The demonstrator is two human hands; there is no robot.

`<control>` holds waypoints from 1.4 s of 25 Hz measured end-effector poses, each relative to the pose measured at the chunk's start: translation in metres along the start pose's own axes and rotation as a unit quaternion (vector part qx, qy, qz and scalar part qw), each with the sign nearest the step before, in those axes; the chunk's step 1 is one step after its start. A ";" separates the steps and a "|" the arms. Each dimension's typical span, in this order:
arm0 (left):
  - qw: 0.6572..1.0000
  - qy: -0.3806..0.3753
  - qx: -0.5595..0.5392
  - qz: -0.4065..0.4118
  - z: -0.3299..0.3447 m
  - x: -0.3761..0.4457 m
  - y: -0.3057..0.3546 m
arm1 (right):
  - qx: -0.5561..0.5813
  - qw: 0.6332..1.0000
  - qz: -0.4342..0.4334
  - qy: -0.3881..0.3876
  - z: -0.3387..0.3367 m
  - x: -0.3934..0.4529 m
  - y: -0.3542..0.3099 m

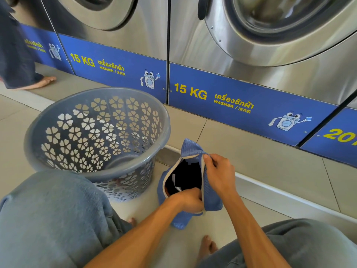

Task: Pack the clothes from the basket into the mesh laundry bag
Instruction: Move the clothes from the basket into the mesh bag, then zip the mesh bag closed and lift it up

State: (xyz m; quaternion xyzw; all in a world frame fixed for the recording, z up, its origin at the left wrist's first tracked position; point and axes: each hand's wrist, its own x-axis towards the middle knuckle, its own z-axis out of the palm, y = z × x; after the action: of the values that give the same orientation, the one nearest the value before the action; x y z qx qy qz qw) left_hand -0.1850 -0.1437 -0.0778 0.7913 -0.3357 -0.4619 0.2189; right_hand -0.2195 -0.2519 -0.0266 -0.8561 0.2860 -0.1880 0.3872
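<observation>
2 hands work a blue mesh laundry bag (210, 198) standing on the tiled floor (251, 151) beside the grey basket (96, 132). Its white-edged mouth gapes over dark clothes (187, 176). Right hand (219, 174) pinches the rim; left hand (190, 200) is closed on the near edge.

Matt grey plastic basket (96, 132), blue mesh cloth bag (210, 198), glossy steel washers (193, 45).

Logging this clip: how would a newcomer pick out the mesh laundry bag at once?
Start at the 15 KG washers, then drop to the tiled floor in front. Right of the grey laundry basket is the blue mesh laundry bag, white-edged mouth held open by both hands, dark clothes inside.
</observation>
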 end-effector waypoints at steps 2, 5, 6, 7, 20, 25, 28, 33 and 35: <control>0.997 0.066 -0.024 0.032 -0.006 -0.002 0.004 | 0.009 1.000 0.003 0.005 -0.001 0.001 0.000; 0.980 0.191 0.006 0.047 -0.015 -0.005 0.010 | 0.017 1.000 -0.007 0.006 0.000 0.000 0.000; 0.976 0.217 0.014 0.031 -0.016 -0.006 0.010 | 0.019 1.000 -0.010 0.007 0.000 0.000 0.000; 0.973 0.229 0.026 0.002 -0.016 -0.007 0.009 | 0.020 1.000 -0.012 0.008 0.000 0.001 0.000; 0.989 0.136 -0.027 -0.045 -0.005 -0.003 0.003 | 0.019 1.000 -0.003 -0.002 -0.002 -0.002 -0.005; 0.949 0.256 -0.180 -0.025 -0.033 -0.004 -0.002 | 0.033 0.992 0.106 -0.054 -0.012 0.003 -0.007; 0.930 0.271 -0.248 -0.030 -0.042 -0.002 -0.006 | -0.010 0.985 0.139 -0.103 -0.015 0.001 0.004; 0.920 0.283 -0.265 -0.049 -0.041 0.000 -0.011 | -0.013 0.970 0.107 -0.218 -0.006 -0.006 0.012; 0.925 0.262 -0.271 -0.040 -0.041 0.000 -0.014 | 0.003 0.976 0.095 -0.198 -0.001 -0.008 0.012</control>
State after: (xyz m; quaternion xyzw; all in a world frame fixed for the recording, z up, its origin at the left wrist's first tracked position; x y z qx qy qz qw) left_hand -0.1446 -0.1333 -0.0675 0.8073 -0.0965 -0.3201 0.4862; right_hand -0.2300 -0.2538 -0.0365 -0.8444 0.2828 0.0225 0.4545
